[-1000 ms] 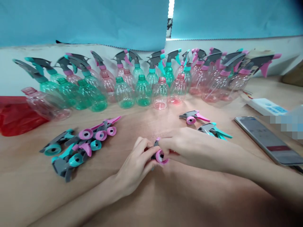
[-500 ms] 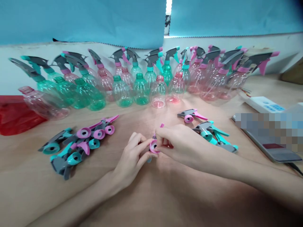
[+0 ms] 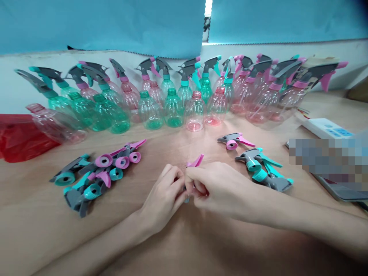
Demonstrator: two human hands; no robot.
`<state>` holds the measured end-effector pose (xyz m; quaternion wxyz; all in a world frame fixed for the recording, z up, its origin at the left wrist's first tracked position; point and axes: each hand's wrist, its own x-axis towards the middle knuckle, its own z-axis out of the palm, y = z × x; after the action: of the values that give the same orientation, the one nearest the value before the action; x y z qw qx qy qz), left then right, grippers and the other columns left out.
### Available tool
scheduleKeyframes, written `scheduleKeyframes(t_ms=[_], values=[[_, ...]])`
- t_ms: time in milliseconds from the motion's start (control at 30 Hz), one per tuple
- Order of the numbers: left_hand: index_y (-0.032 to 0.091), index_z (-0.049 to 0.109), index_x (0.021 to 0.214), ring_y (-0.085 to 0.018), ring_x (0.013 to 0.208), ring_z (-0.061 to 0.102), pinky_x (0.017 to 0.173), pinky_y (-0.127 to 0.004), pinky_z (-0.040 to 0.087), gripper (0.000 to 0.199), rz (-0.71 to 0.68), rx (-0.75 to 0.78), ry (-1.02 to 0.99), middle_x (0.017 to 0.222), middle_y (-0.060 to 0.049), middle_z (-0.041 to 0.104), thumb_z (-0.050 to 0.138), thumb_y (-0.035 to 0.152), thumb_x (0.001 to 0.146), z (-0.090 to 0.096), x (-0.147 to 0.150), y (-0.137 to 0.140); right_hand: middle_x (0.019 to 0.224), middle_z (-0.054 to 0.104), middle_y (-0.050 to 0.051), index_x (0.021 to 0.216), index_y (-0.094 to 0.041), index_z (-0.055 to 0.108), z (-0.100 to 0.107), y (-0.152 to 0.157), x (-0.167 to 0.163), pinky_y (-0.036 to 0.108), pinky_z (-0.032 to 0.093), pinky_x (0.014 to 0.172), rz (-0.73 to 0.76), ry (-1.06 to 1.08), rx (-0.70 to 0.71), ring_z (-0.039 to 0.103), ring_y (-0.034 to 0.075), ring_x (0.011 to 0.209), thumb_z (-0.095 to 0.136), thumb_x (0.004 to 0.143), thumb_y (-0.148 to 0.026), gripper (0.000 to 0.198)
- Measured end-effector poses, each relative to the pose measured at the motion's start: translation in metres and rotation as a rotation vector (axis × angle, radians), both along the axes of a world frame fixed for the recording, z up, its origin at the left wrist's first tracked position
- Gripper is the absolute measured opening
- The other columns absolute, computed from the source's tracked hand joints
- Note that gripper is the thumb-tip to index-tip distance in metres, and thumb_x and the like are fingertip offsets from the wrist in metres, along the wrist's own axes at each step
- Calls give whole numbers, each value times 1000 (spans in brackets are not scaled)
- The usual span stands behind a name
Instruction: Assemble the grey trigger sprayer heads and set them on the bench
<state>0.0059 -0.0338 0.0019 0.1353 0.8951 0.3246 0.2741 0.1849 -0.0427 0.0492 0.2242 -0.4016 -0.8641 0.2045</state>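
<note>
Between my hands, low over the middle of the table, is a pink and grey trigger spray head (image 3: 196,161); only its pink trigger shows clearly, the rest hidden by fingers. My left hand (image 3: 165,195) is closed around its left side. From the right, my right hand (image 3: 211,184) pinches at its collar, with knuckles covering the pink ring. Whether a small part sits in the right fingertips cannot be made out. To the left lies a pile of pink and teal spray heads (image 3: 99,170). On the right are teal spray heads (image 3: 261,168) and one pink spray head (image 3: 234,140).
Along the wall stand several clear bottles, some with spray tops and some open, such as a green bottle (image 3: 174,109) and a pink bottle (image 3: 195,111). A red bag (image 3: 24,138) lies far left. A white power strip (image 3: 327,127) and a dark phone-like device (image 3: 330,188) are at right.
My right hand has moved over the spray head's collar, covering the pink ring seen before. More of the pink trigger shows now. The view has shifted slightly.
</note>
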Motion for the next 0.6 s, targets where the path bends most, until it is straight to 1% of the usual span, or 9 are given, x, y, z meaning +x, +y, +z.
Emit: scheduleKeyframes(t_ms=[67,133,267,367,467,600], values=[[15,52,72,-19,78,41,66,-30,40,17,1,-18,16,80,-5,48,46,14,88,0,0,-1,55,44,-7,63,-18,44,-3,2,-1,22,17,46,-4,-14,-21,32,7,49,47,59,-4,14],[15,52,73,-19,78,41,66,-30,40,17,12,-31,14,80,-5,48,45,14,88,0,1,-2,55,46,-6,64,-18,44,-6,3,-2,23,19,47,-38,-39,-1,35,8,50,48,60,-6,13],[15,53,77,-20,77,40,66,-31,39,15,36,-9,-5,79,-5,46,43,15,89,-2,2,-2,61,50,-3,70,-19,45,-5,-2,-5,26,22,49,-153,-174,145,42,12,54,47,67,-11,9],[14,54,84,-20,77,41,66,-32,38,12,59,33,1,80,-5,47,43,17,89,-5,2,-3,71,54,2,74,-18,47,-3,-11,-10,28,27,49,-200,-271,230,50,17,64,47,73,-9,9],[15,54,83,-21,76,41,64,-33,37,12,71,79,26,79,-5,47,43,17,88,-8,3,-4,79,56,6,79,-16,49,-4,-21,-15,28,32,47,-209,-357,302,54,21,71,46,70,0,20],[15,53,78,-20,74,41,62,-32,36,13,89,104,43,77,-5,49,43,16,87,-8,4,-4,79,55,8,82,-15,51,-7,-30,-20,28,34,43,-178,-463,383,54,22,67,41,63,6,29]])
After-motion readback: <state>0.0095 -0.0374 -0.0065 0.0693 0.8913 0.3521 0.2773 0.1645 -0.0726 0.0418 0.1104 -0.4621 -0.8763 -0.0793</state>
